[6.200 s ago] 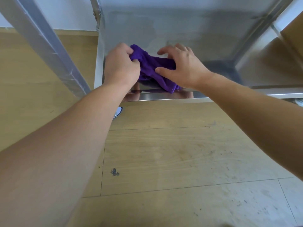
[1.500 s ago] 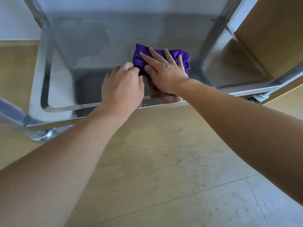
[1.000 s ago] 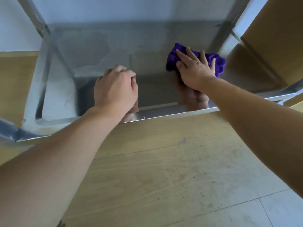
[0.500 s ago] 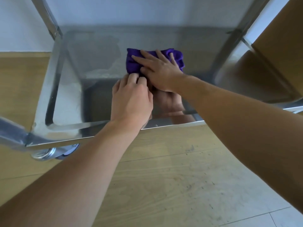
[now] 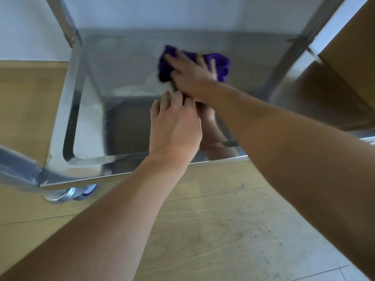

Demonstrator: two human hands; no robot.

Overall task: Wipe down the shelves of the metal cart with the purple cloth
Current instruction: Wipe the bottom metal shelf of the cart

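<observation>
The cloth (image 5: 222, 64) lies bunched on the shelf (image 5: 121, 57) of the cart, towards the shelf's back rim and a little right of its middle. The right grip (image 5: 192, 79) lies flat on top of it. Its fingers are straight and spread, pressing down, not curled round the fabric. Purple shows past the fingertips on the side nearer the shelf's back, in a dark fold at the thumb side, and in a thicker wad beyond the little finger towards the shelf's right side; the palm covers the rest. Both this grip and the cloth are blurred.

The left grip (image 5: 174, 128) holds nothing. It is over the middle of the shelf, nearer the front rim (image 5: 142, 169) than the cloth is, its fingers loose and nearly straight, pointing to the shelf's back. Their tips come just beside the right wrist and stay apart from the cloth. Whether the palm touches the steel I cannot tell. Both forearms cross the front rim, and the polished shelf mirrors the hands beneath them.

Posts rise from the shelf's back corners — the left post (image 5: 63, 21) and the right post (image 5: 294, 47). A caster (image 5: 67, 194) sits under the shelf's front-left corner, on the wood floor (image 5: 223, 230). A brown panel (image 5: 355, 47) stands beyond the shelf's right side.
</observation>
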